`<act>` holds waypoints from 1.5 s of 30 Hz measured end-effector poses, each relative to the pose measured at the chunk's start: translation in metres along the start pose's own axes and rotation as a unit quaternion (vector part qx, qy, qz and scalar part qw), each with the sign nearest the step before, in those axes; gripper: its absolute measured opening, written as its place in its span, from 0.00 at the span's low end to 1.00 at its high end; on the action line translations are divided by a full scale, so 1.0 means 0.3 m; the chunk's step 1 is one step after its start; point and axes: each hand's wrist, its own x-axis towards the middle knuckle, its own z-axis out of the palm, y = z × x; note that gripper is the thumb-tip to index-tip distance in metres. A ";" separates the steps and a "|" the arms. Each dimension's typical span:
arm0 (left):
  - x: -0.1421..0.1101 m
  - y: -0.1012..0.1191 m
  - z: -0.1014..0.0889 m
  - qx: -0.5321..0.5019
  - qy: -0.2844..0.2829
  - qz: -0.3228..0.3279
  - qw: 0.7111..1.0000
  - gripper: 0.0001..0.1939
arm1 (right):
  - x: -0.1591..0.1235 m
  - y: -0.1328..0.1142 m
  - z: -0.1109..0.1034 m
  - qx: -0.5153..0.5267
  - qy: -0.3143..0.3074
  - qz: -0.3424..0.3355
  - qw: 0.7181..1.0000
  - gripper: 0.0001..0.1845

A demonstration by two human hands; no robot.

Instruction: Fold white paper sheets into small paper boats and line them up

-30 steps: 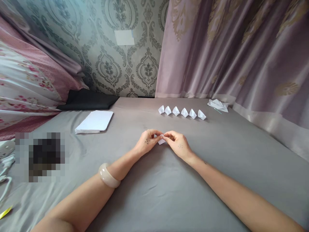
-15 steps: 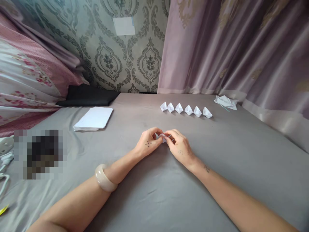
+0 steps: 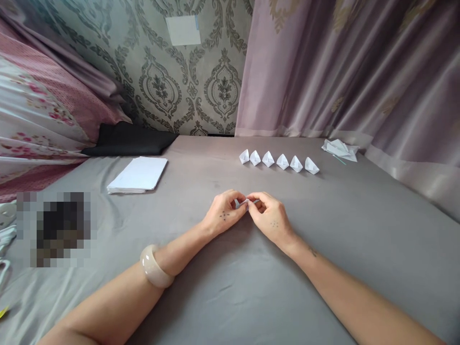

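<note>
Between my fingertips is a small piece of folded white paper (image 3: 247,201), mostly hidden by the fingers, so its exact shape cannot be made out. My left hand (image 3: 225,210) pinches it from the left side, with thumb and index finger closed on it. From the right, my right hand (image 3: 270,215) pinches the same paper, its thumb close against the left thumb. Beyond the hands, several folded white paper boats (image 3: 268,159) stand in a row on the grey sheet (image 3: 230,297).
A stack of white paper (image 3: 138,175) lies at the left, in front of a folded black cloth (image 3: 129,139). Crumpled or folded white papers (image 3: 340,149) rest at the far right by the purple curtain (image 3: 305,72). White cables and a plug socket (image 3: 7,215) sit at the left edge.
My fingertips have come closer together, and less of the folded paper shows between them. The view has shifted slightly; the row of paper boats and the paper stack stay in place.
</note>
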 end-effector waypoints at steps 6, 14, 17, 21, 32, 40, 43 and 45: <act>-0.005 -0.016 0.012 0.042 0.013 0.050 0.998 0.05 | 0.004 -0.003 -0.006 0.005 0.005 0.034 0.999 0.08; -0.006 -0.019 0.016 0.071 -0.004 0.089 0.994 0.04 | 0.007 -0.011 -0.011 0.003 0.008 0.038 0.999 0.07; -0.005 -0.021 0.014 0.077 -0.004 0.108 0.991 0.05 | 0.007 -0.010 -0.011 -0.002 0.010 0.029 1.000 0.07; -0.006 -0.025 0.012 0.091 -0.007 0.112 0.990 0.06 | 0.006 -0.007 -0.008 -0.022 0.020 0.007 1.000 0.07; -0.006 -0.011 0.010 0.155 -0.007 0.112 0.982 0.05 | 0.003 -0.006 -0.005 -0.050 0.042 -0.013 0.998 0.04; -0.010 -0.020 0.005 0.139 -0.006 0.120 0.983 0.02 | -0.001 -0.005 -0.010 -0.035 0.030 0.006 0.999 0.04; -0.011 -0.020 0.005 0.118 -0.017 0.110 0.987 0.04 | -0.004 -0.008 -0.012 -0.035 0.029 0.007 0.999 0.04; -0.012 -0.017 0.003 0.108 -0.023 0.104 0.988 0.04 | -0.006 -0.009 -0.014 -0.033 0.028 0.008 0.999 0.04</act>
